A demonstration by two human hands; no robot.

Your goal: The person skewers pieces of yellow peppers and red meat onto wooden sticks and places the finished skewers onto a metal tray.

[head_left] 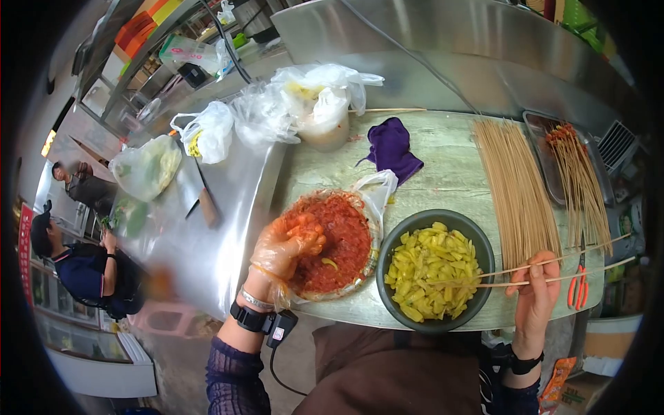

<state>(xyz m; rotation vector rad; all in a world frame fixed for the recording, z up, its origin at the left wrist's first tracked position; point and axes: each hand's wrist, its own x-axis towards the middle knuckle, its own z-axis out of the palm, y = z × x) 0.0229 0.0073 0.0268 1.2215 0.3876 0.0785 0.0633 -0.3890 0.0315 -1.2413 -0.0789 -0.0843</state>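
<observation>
- Red mince (pixel 349 232) filled a broad round bowl (pixel 377 242) at eleven o'clock from my apron (pixel 387 373), on a pale, wood-grained tabletop (pixel 443 142). It looked wet, soft and sticky, likely heavy in bulk and slippery, best lifted in small pinches.
- My left hand (pixel 290 238), in a clear plastic glove smeared red, hung over the mince with fingers curled; whether they closed on a morsel, I could not tell.
- One green sliver (pixel 330 263) lay on the coarse, glistening surface.
- My right hand (pixel 534 287), bare and well apart from the left, gripped two thin skewers (pixel 584 250) between thumb and fingers, their far ends over the peppers. Light, stiff and probably easy to snap, they seemed safest held by the bare shaft.
- Cut yellow-green peppers (pixel 432 270), glossy and apparently tender, heaped a smooth dark bowl (pixel 487 259) just beside the mince, toward its four o'clock.
- Between one and two o'clock of that bowl stretched a dense sheaf of straight, dry sticks (pixel 515 187); beyond, a metal tray (pixel 546 173) bore skewers tipped red.
- Orange-handled scissors (pixel 579 287) rested at my right hand's three o'clock; a crumpled purple cloth (pixel 394 146) lay toward the mince's one o'clock.
</observation>
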